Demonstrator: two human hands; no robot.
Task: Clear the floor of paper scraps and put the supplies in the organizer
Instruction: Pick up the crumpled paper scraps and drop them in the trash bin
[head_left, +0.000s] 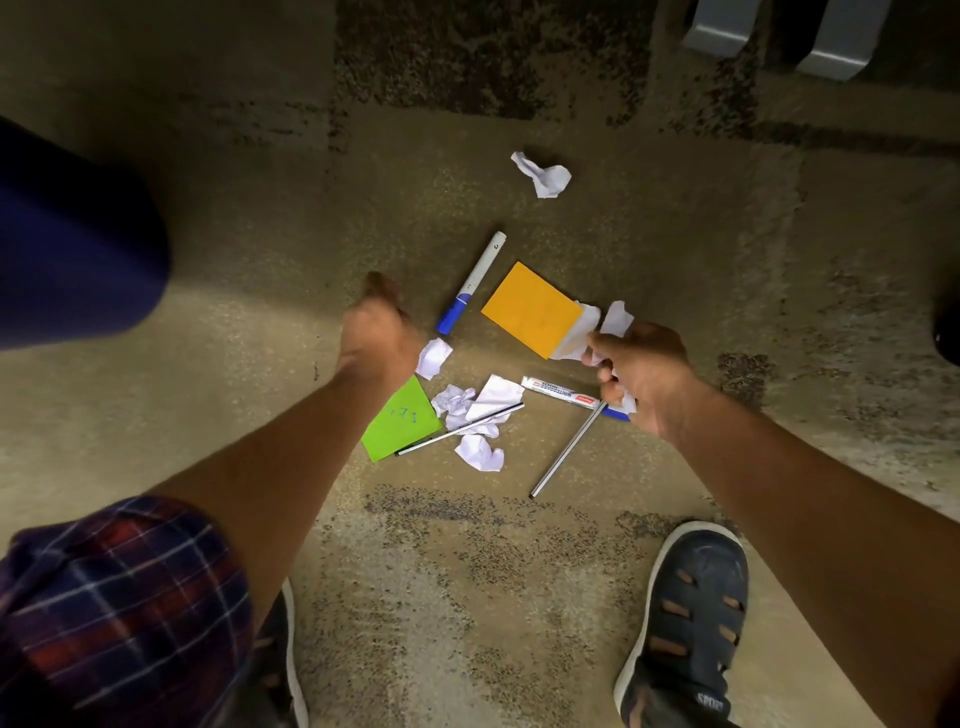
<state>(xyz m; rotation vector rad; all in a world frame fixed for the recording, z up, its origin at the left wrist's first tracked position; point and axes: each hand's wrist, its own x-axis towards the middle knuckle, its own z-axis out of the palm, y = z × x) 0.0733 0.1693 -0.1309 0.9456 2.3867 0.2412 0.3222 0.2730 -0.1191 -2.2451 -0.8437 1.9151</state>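
Observation:
Crumpled white paper scraps lie on the floor: one far off (543, 174), one beside my left hand (434, 357), and a cluster (475, 415) in the middle. My right hand (641, 379) is shut on several white scraps next to an orange sticky pad (532, 309). My left hand (376, 332) hovers with fingers loosely curled and holds nothing, above a green sticky note (400, 420). A blue-capped marker (470, 283) lies above the pad. A second marker (563, 393) and two thin pens (460, 429) (566, 449) lie nearby.
Patterned carpet floor (467, 571) all around. My sandalled right foot (685, 618) stands at the bottom right. A dark blue object (67, 234) fills the left edge. Grey metal furniture feet (779, 36) sit at the top right. No organizer is in view.

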